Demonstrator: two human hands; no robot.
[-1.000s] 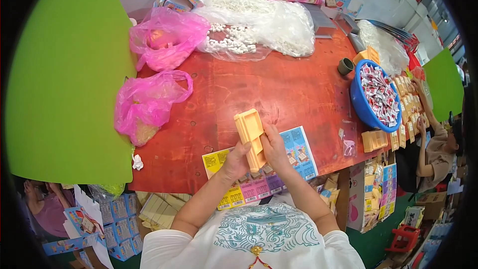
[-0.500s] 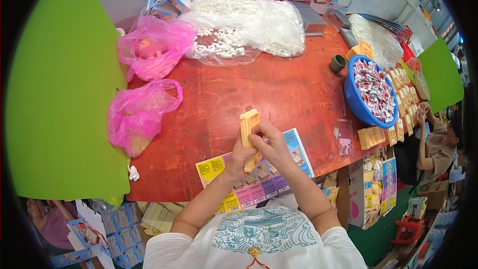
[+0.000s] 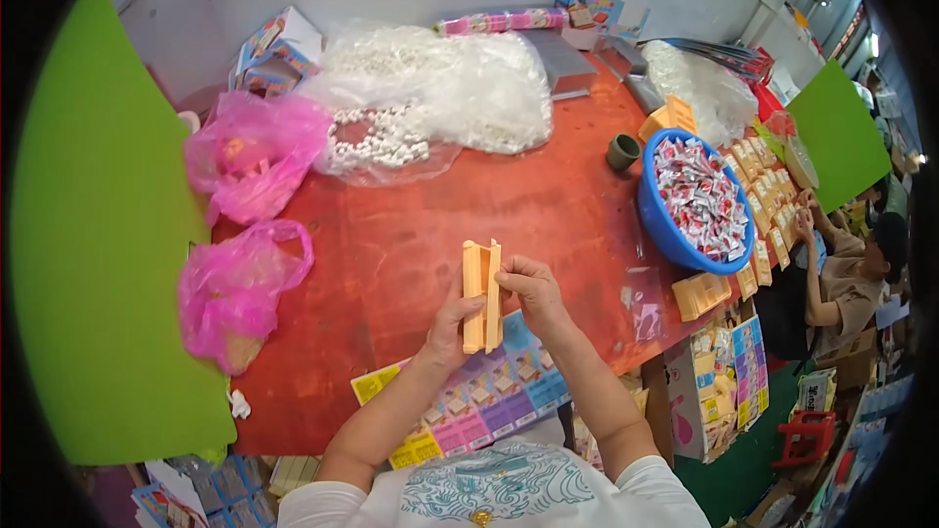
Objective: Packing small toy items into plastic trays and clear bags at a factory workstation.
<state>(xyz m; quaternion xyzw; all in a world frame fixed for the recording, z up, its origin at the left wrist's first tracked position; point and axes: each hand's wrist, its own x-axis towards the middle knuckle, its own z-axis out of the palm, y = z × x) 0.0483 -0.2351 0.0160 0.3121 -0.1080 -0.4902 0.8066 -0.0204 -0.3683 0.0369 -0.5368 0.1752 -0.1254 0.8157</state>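
Both hands on a pale orange plastic case (image 3: pixel 474 295), held upright-ish above the near middle of the table (image 3: pixel 391 244). Left hand (image 3: pixel 450 328) grips its left side low down, thumb across the front, fingers mostly hidden behind. Right hand (image 3: pixel 536 298) pinches the right long edge, thumb in front, other fingers curled; exact fingertip contact behind cannot be told. Case shows two long parts with a narrow gap between; whether they are joined is unclear. Colourful printed sheet (image 3: pixel 494 406) lies just below the hands at the near edge, partly covered by the forearms. Left side: two pink plastic bags (image 3: pixel 256 156), one farther, one nearer, beside a green panel (image 3: pixel 117 264); crumpled white tissue (image 3: pixel 239 405) near the nearer bag. Far middle: clear bag (image 3: pixel 499 88) with small white pieces (image 3: pixel 381 142) by its opening. Right side: dark cup (image 3: pixel 622 152) just left of a blue basin (image 3: pixel 673 238) full of small packets (image 3: pixel 699 196), orange tray (image 3: pixel 701 295) on its near side. Far right, a co-worker (image 3: pixel 849 284) sits by rows of orange cases (image 3: pixel 773 200).
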